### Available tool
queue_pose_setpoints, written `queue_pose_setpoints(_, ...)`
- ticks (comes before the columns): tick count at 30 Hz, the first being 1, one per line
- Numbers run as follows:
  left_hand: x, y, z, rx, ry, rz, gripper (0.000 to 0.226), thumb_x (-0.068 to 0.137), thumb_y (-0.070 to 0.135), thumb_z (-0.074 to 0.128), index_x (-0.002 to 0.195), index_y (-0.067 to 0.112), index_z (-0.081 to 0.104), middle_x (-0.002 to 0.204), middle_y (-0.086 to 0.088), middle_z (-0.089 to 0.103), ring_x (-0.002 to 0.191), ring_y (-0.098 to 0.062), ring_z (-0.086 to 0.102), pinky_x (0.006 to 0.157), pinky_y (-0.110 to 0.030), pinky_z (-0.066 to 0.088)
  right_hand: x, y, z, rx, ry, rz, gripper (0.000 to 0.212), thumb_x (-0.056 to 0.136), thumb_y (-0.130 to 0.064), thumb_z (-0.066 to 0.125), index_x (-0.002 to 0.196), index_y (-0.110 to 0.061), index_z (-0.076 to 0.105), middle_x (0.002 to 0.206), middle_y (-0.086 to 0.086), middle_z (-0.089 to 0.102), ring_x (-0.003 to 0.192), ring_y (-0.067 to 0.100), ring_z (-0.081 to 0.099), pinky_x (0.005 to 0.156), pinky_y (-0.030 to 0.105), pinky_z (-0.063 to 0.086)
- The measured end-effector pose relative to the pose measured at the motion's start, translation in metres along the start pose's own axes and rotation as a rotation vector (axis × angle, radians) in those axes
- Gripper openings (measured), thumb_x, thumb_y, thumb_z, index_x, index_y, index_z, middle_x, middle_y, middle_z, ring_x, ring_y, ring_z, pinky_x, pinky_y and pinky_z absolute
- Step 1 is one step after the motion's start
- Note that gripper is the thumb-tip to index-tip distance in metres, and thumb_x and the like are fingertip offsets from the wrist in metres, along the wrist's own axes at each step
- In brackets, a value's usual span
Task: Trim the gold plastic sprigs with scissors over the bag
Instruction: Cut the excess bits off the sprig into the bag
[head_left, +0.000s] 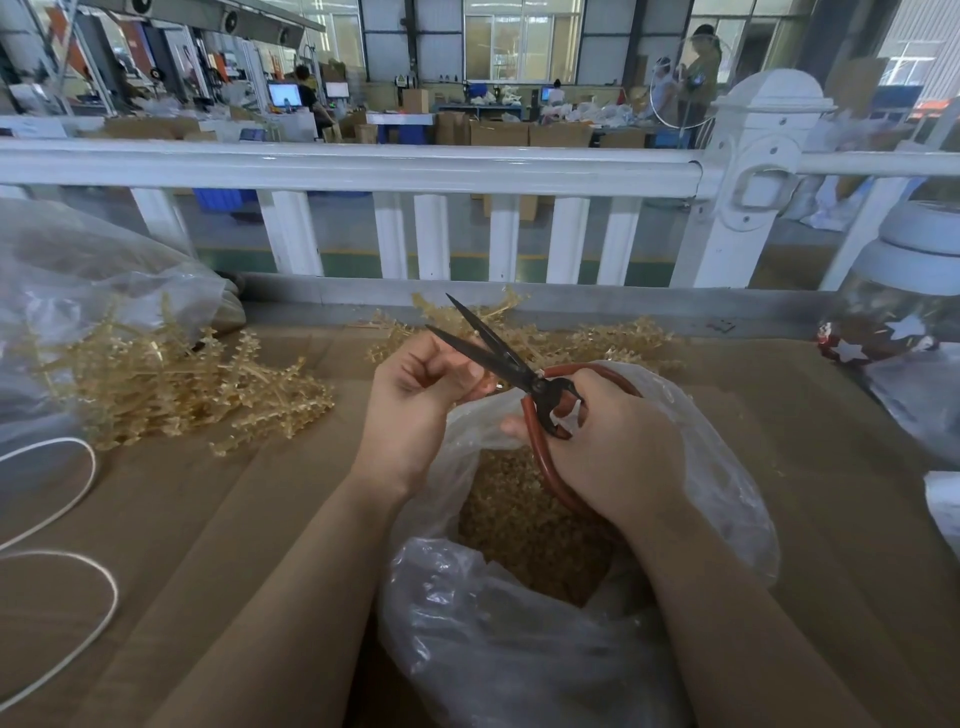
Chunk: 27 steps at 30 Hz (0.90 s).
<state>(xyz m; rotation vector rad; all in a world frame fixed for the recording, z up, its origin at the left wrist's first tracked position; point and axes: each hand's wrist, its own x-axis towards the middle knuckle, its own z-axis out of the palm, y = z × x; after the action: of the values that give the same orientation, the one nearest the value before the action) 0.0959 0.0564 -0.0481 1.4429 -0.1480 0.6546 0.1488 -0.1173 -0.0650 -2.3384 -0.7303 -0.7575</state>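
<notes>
- The right hand (613, 447) grips the one pair of scissors (511, 364), blades parted.
- The left hand (415, 395) is curled beside the blades; what it pinches cannot be told.
- Below both, one open bag (519, 649) holds trimmings.
- Two heaps of gold sprigs (176, 384) lie beyond on the table (208, 519).

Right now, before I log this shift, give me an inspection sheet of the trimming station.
Surface: brown cardboard covers the bench.
Job's things: scissors, blades open; open bag with gold trimmings; sprig piles left and behind the hands.
Clutter: second plastic bag far left; starred jar far right.
Hands: right hand grips the red scissor handles; left hand, fingers curled, held piece too small to tell.
Cables: white cord looped at left.
Surroundings: white railing; factory floor with boxes and workers beyond.
</notes>
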Motion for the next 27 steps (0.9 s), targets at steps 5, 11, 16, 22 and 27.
queue_pose_setpoints(5, 0.0, 0.0003, -0.0002, 0.132, 0.0, 0.019, 0.014, 0.089, -0.014, 0.058, 0.092, -0.002, 0.065, 0.074, -0.007, 0.068, 0.071, -0.017, 0.062, 0.071, -0.023, 0.052, 0.0008, 0.0003, -0.0012, 0.013, -0.007, -0.012, 0.07, 0.074, -0.091, 0.039, 0.085, -0.026, 0.062, 0.072, -0.017, 0.058, 0.061, 0.002, 0.051, 0.056, 0.019, 0.049)
queue_pose_setpoints(11, -0.0003, 0.0019, -0.0014, 0.147, -0.03, 0.038, 0.008, 0.09, -0.015, 0.055, 0.093, -0.011, 0.061, 0.073, -0.012, 0.064, 0.071, -0.022, 0.059, 0.073, -0.025, 0.052, 0.0013, -0.0003, -0.0017, 0.026, -0.041, 0.012, 0.085, 0.069, -0.099, 0.023, 0.085, -0.027, 0.065, 0.069, -0.015, 0.062, 0.062, 0.003, 0.056, 0.057, 0.017, 0.048)
queue_pose_setpoints(16, 0.0001, 0.001, -0.0022, 0.129, -0.037, 0.048, 0.005, 0.09, -0.015, 0.054, 0.093, -0.016, 0.058, 0.076, -0.019, 0.062, 0.071, -0.021, 0.058, 0.073, -0.025, 0.052, 0.0008, 0.0004, -0.0003, -0.007, -0.003, -0.011, 0.074, 0.074, -0.092, 0.036, 0.079, -0.024, 0.066, 0.066, -0.012, 0.062, 0.058, 0.006, 0.056, 0.054, 0.018, 0.048)
queue_pose_setpoints(22, 0.0007, 0.0007, -0.0032, 0.096, -0.056, 0.04, 0.005, 0.09, -0.014, 0.054, 0.092, -0.018, 0.056, 0.074, -0.014, 0.06, 0.071, -0.02, 0.057, 0.074, -0.026, 0.051, 0.0012, -0.0016, -0.0014, 0.023, -0.003, -0.005, 0.066, 0.075, -0.088, 0.042, 0.073, -0.024, 0.06, 0.065, -0.013, 0.06, 0.056, 0.003, 0.052, 0.053, 0.01, 0.04)
queue_pose_setpoints(27, 0.0013, 0.0007, -0.0038, 0.058, -0.059, 0.013, 0.006, 0.091, -0.013, 0.054, 0.091, -0.02, 0.055, 0.076, -0.018, 0.059, 0.071, -0.02, 0.057, 0.075, -0.028, 0.051, 0.0014, -0.0006, 0.0008, 0.045, -0.001, -0.011, 0.056, 0.077, -0.079, 0.053, 0.072, -0.024, 0.059, 0.064, -0.012, 0.06, 0.056, 0.004, 0.054, 0.053, 0.018, 0.049)
